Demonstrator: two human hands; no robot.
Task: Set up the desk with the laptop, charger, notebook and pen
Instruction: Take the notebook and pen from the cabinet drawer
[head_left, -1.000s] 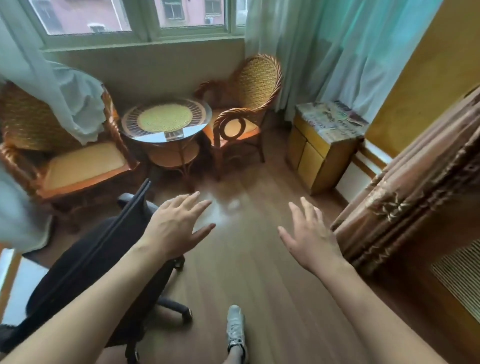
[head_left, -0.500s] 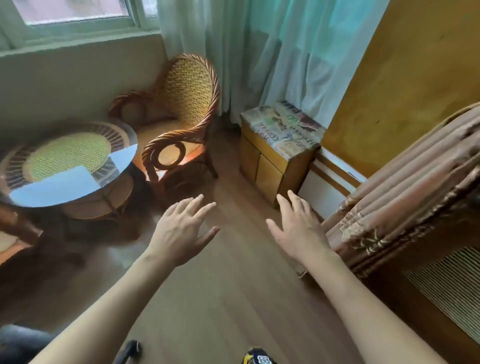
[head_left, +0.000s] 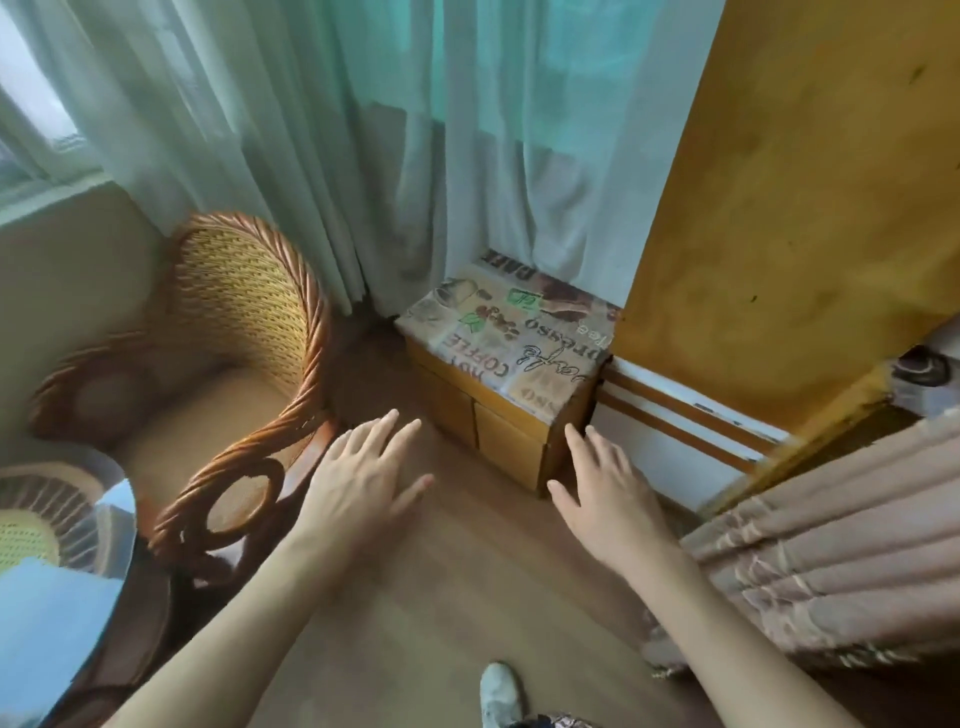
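Near edge: a white shoe (head_left: 500, 691) on the wood floor (head_left: 457, 582). Glass-topped round table (head_left: 57, 587) at near left. Folded tan fabric (head_left: 831, 551) at near right.

Both forearms reach forward, palms down, above the floor. Left hand (head_left: 363, 483): fingers (head_left: 402, 441) spread flat, holding nothing. Right hand (head_left: 605, 486): fingers (head_left: 579, 439) extended and slightly apart, holding nothing. Hands well apart from each other.

Wicker chair (head_left: 228, 374) left of the left hand, seat bare. Beyond the hands, a low cabinet (head_left: 498, 415) with a coffee-print top stands against the wall, near the right hand's fingertips in the frame. Pale green curtain (head_left: 363, 145) behind it; mustard wall (head_left: 789, 208) at far right.

Laptop, charger, notebook, pen: none in view.
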